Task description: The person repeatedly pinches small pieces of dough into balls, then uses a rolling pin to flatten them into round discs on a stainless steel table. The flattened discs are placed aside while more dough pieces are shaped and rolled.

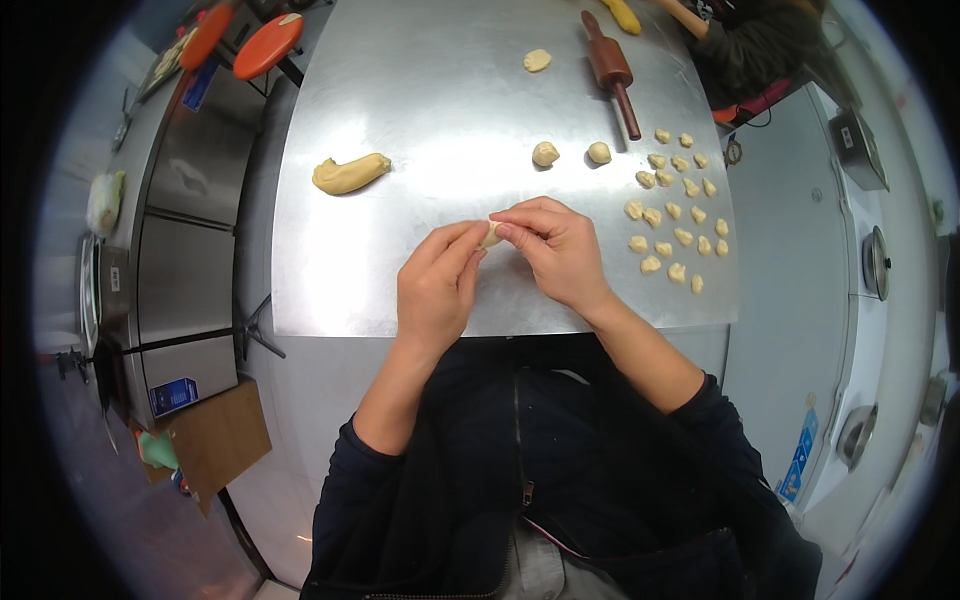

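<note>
Between my fingertips is a small piece of pale dough point(490, 236), held just above the steel tabletop point(420, 97). My left hand point(441, 281) pinches it from the left, and my right hand point(556, 251) grips its other side with thumb and fingers. Much of the piece is hidden by the fingers. Beyond my hands lie two rounded dough balls, one lumpier point(546, 154) and one smoother point(599, 153). A thick roll of yellow dough point(351, 174) rests to the left. Many small dough pieces point(682, 236) are spread out on the right.
A wooden rolling pin point(610, 64) lies at the far right, with a flattened dough piece point(537, 60) left of it. Another person's dark sleeve point(757, 52) is at the far right corner, near more yellow dough point(622, 16). Orange stools point(268, 46) stand beyond the left edge.
</note>
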Action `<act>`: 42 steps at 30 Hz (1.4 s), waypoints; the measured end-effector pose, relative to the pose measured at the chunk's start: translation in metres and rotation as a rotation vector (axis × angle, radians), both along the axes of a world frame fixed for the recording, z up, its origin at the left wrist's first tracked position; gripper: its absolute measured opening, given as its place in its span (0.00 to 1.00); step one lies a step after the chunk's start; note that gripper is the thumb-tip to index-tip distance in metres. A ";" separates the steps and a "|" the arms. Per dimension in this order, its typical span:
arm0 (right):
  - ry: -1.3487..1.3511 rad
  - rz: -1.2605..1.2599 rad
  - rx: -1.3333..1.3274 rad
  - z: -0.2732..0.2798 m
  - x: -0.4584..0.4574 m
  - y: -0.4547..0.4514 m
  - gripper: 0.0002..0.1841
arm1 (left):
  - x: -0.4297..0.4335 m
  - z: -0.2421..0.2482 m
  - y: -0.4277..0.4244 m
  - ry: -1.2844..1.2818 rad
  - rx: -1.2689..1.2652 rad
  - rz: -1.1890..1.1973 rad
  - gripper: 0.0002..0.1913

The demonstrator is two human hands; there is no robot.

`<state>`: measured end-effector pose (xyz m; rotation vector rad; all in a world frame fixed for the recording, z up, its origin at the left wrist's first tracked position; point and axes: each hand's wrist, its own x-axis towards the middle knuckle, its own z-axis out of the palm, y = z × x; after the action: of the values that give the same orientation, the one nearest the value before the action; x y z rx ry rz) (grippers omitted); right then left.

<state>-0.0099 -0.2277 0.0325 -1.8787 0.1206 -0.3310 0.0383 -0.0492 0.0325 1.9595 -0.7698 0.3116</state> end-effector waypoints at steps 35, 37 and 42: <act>0.118 -0.040 -0.312 0.038 0.042 -0.080 0.10 | -0.010 -0.024 0.007 1.176 -0.607 -0.122 0.21; 0.163 0.211 -0.166 0.033 0.042 -0.013 0.12 | -0.001 -0.028 0.015 1.282 -0.757 -0.119 0.21; 0.097 0.132 -0.199 -0.022 0.113 0.049 0.18 | 0.014 -0.030 0.055 1.154 -0.903 0.201 0.19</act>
<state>0.1036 -0.1789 0.0101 -2.0891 0.0300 -0.1658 0.0518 0.0058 0.0024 1.0373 0.3119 -0.3254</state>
